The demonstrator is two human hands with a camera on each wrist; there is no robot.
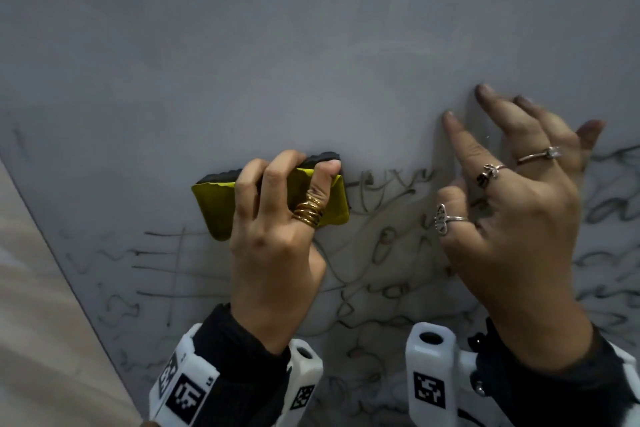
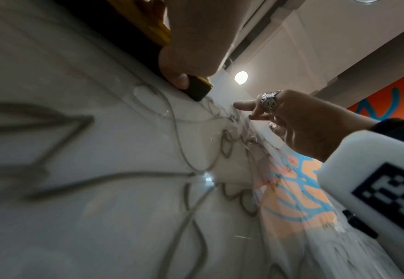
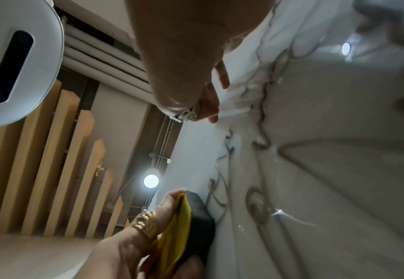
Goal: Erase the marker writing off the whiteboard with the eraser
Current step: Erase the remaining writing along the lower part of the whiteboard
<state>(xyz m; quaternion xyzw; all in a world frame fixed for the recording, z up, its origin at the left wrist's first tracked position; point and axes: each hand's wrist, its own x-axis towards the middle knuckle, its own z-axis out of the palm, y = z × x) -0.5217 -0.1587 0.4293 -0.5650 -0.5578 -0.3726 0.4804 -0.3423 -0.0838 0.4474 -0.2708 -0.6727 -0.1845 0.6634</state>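
Nearest you, both wrists carry white camera mounts with black square markers (image 1: pixel 187 395), over dark sleeves. Your left hand (image 1: pixel 277 246) grips the yellow-backed eraser with its dark felt face (image 1: pixel 214 204), fingers curled over its far edge and thumb tucked beneath, pressing the felt flat to the grey-white glossy whiteboard (image 1: pixel 311 45). Your right hand (image 1: pixel 512 218) is spread, its fingertips (image 1: pixel 450 120) resting lightly on the board just right of the eraser, pinching nothing.

The step in hand looks like wiping proper: the eraser sits at the far edge of the grey scribbled marker writing (image 1: pixel 381 246), which fills the near part of the board from left to right under and around both hands. Beyond the eraser the board shows only faint smears, so the far part seems done and most of the work lies near you.

Next, I judge, you need firm strokes pulled toward you and sideways through the loops at right; lift the right hand clear, since it covers writing.

On the left the board's edge (image 1: pixel 52 229) runs diagonally against a beige surface (image 1: pixel 34 322), so stop short there. Far and right there is open room.
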